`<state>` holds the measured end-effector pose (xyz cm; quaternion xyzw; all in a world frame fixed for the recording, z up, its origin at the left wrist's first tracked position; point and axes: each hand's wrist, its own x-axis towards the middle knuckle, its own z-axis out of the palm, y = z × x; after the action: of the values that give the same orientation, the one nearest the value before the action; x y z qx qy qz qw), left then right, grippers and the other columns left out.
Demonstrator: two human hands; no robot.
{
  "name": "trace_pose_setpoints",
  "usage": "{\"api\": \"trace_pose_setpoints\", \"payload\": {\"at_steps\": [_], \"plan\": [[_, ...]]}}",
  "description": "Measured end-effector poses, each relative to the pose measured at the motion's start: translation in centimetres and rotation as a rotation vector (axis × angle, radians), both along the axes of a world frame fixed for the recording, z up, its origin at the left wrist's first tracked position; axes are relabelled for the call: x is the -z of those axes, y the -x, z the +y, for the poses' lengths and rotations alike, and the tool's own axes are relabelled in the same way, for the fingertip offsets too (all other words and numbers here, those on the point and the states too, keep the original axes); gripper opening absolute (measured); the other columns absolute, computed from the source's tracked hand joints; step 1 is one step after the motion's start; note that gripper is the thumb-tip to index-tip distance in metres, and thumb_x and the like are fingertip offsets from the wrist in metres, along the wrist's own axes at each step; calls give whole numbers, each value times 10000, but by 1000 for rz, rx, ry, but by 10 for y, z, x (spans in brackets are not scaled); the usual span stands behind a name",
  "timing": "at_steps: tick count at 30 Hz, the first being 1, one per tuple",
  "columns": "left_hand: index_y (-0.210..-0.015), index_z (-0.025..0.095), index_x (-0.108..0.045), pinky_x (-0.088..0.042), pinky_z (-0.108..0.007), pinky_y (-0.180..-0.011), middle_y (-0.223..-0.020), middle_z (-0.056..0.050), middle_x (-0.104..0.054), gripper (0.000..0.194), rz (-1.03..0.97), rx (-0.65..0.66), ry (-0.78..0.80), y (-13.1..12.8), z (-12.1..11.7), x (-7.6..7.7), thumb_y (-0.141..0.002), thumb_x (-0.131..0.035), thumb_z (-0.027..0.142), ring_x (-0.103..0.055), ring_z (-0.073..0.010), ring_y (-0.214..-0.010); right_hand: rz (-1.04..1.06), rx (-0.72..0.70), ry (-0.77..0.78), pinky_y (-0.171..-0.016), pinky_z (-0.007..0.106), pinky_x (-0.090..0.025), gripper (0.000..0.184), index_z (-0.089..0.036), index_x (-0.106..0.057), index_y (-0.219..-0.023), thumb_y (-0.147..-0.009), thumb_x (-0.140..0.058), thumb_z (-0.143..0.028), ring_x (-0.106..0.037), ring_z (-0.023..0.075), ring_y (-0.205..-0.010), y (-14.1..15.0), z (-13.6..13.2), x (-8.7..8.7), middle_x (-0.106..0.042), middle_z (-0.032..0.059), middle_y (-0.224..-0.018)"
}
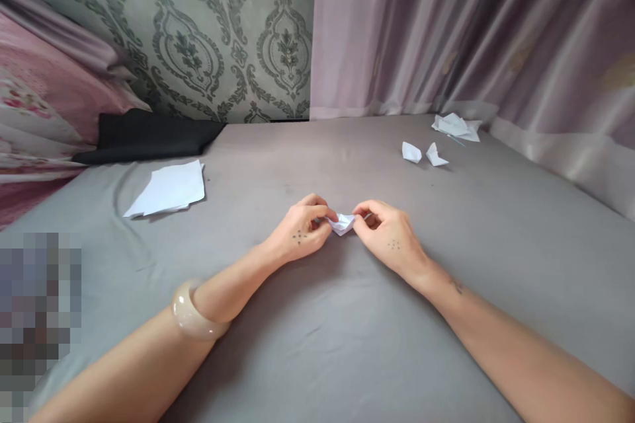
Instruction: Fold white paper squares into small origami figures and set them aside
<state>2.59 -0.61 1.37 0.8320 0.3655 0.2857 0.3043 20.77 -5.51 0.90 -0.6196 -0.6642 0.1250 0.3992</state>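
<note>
A small folded white paper boat (342,223) is held between my two hands, low over the grey sheet (317,330). My left hand (305,228) pinches its left end between thumb and fingers. At the opposite end, the thumb and fingertips of my right hand (389,231) grip the paper. Its pointed lower edge and the open folds on top show between the hands; both tips are partly covered by fingers.
Two small folded paper pieces (411,153) lie farther back on the right, in front of a pile of folded paper (456,125) by the curtain (397,26). On the left rest a stack of white sheets (176,186) and a black cloth (153,135).
</note>
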Motion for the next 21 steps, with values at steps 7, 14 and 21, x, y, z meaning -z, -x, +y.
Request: {"api": "trace_pose_setpoints", "payload": {"at_steps": [7,14,21], "plan": [[-921,172,-625,-485,-240,-662,-1011,-68,-594,219,54,175,-97,6,7,3,-743,-536,80,-569,-109,-718,-273,-197,-51,-630,257,-457,330,-257,-649,-1065,-830,-460,-121,-566,117,-670,-3,-1,-4,-610,31,-951],[-847,197,-649,-486,-269,-810,-1037,-50,-666,133,82,232,-149,9,15,2,-852,-528,143,-624,-147,-909,-709,-325,-184,-750,346,-438,186,-183,-626,-882,-829,-467,-103,-549,218,-903,-8,-1,-11,-612,93,-1048],[-906,211,-682,-486,-274,-862,-1070,-46,-685,191,63,245,-160,13,19,3,-902,-490,207,-645,-153,-946,-636,-352,-101,-717,313,-436,125,-203,-602,-892,-924,-493,-255,-559,190,-871,-16,1,-9,-630,62,-980]]}}
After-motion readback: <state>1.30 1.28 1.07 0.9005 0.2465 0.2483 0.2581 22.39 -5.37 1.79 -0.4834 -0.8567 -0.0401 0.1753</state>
